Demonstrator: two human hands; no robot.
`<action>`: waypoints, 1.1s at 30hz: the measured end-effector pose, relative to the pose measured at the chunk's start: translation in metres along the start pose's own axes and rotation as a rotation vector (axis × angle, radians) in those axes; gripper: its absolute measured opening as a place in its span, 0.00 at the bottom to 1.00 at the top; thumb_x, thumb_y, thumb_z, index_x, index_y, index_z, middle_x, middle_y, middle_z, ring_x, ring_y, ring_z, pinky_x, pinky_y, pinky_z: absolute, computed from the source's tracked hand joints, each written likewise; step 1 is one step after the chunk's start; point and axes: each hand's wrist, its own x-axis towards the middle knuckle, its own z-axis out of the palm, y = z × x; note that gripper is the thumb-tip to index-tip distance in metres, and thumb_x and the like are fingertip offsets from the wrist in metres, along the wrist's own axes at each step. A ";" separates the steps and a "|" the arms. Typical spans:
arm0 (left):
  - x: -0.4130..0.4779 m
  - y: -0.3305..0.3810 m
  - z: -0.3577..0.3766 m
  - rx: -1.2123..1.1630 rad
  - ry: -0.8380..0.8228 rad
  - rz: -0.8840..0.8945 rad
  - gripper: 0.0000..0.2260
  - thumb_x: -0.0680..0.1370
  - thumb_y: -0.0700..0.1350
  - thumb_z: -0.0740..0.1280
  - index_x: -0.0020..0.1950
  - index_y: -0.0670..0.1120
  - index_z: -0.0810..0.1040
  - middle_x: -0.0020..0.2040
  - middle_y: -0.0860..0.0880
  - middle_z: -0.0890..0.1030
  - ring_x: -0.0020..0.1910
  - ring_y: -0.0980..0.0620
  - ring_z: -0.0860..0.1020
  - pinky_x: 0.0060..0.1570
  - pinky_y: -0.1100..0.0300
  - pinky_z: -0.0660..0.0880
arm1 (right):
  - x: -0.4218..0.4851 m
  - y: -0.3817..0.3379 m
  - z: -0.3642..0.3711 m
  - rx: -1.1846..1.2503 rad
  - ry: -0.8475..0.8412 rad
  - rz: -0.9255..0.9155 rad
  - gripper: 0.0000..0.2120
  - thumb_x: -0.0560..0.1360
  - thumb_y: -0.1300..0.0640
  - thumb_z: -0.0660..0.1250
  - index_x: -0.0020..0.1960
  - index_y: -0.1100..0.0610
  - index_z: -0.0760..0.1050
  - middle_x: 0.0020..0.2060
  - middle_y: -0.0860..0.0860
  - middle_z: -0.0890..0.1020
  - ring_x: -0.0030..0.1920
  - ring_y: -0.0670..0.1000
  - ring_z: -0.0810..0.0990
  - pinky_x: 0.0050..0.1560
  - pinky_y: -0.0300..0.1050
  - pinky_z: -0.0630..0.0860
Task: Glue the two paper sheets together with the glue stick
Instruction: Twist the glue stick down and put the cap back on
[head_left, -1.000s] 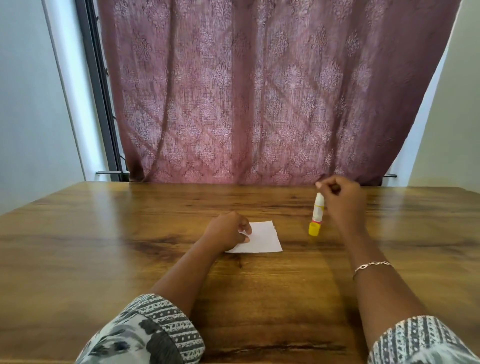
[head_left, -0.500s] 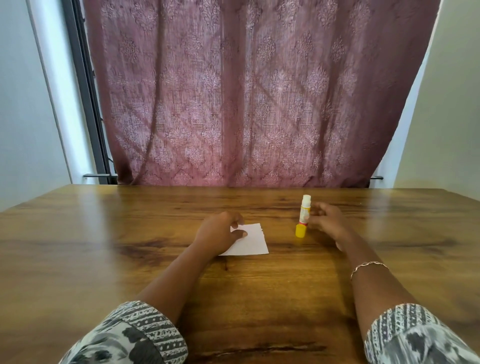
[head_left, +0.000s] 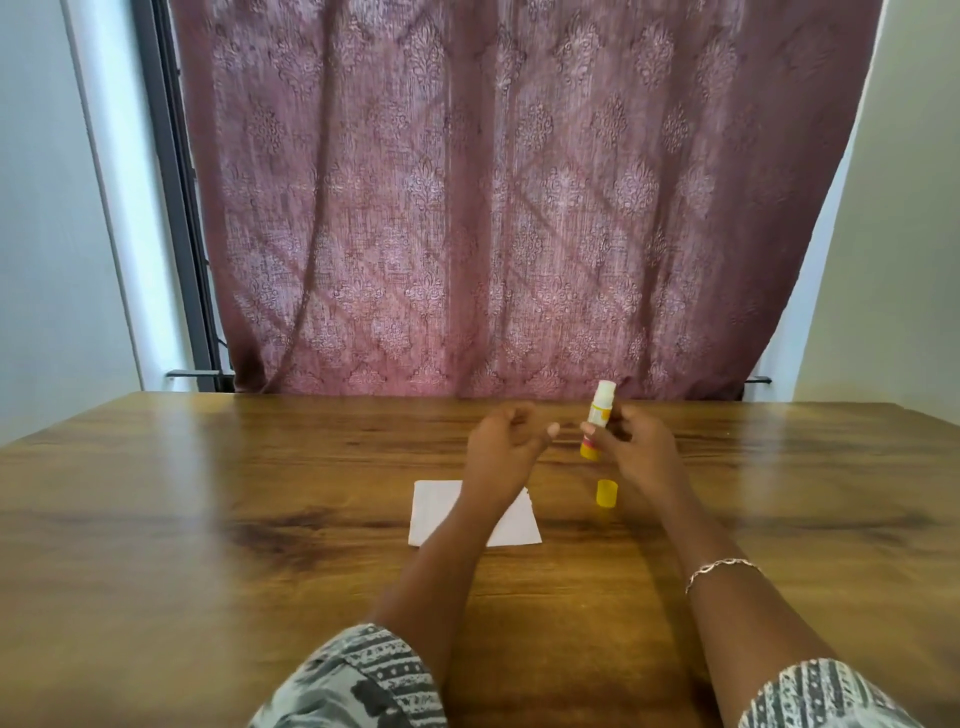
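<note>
My right hand (head_left: 636, 449) grips a glue stick (head_left: 597, 421) around its middle and holds it upright above the table, white end up and yellow end down. A small yellow cap (head_left: 607, 492) stands on the wood just below it. My left hand (head_left: 504, 447) hovers close to the left of the stick with loosely curled fingers, touching nothing. The white paper (head_left: 441, 512) lies flat on the table beneath my left forearm, which hides its middle. I cannot tell one sheet from two.
The wooden table (head_left: 208, 519) spreads wide on both sides of the paper. A maroon patterned curtain (head_left: 493, 208) hangs behind the table's far edge, with pale walls on either side.
My right hand has lifted the glue stick off the table, and a yellow cap now stands alone below it. My left hand has left the paper and risen toward the stick.
</note>
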 end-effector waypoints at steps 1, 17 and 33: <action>-0.001 0.004 0.005 -0.093 0.003 -0.027 0.22 0.72 0.48 0.71 0.63 0.40 0.73 0.60 0.43 0.78 0.60 0.48 0.76 0.61 0.52 0.73 | -0.003 -0.005 0.004 0.015 -0.015 -0.031 0.10 0.70 0.56 0.70 0.46 0.61 0.76 0.42 0.59 0.83 0.44 0.57 0.81 0.46 0.52 0.76; -0.001 -0.010 -0.016 -0.520 -0.134 -0.155 0.09 0.75 0.39 0.66 0.53 0.36 0.78 0.41 0.43 0.79 0.32 0.57 0.78 0.31 0.64 0.77 | -0.028 -0.033 0.034 0.315 -0.457 -0.027 0.16 0.70 0.72 0.65 0.50 0.54 0.76 0.39 0.50 0.81 0.42 0.49 0.78 0.44 0.42 0.76; -0.002 -0.008 -0.025 -0.573 -0.139 -0.123 0.10 0.76 0.40 0.65 0.53 0.35 0.78 0.34 0.48 0.82 0.28 0.56 0.79 0.28 0.65 0.77 | -0.034 -0.043 0.043 0.223 -0.378 -0.077 0.15 0.70 0.69 0.67 0.56 0.60 0.72 0.38 0.48 0.78 0.37 0.45 0.77 0.34 0.33 0.76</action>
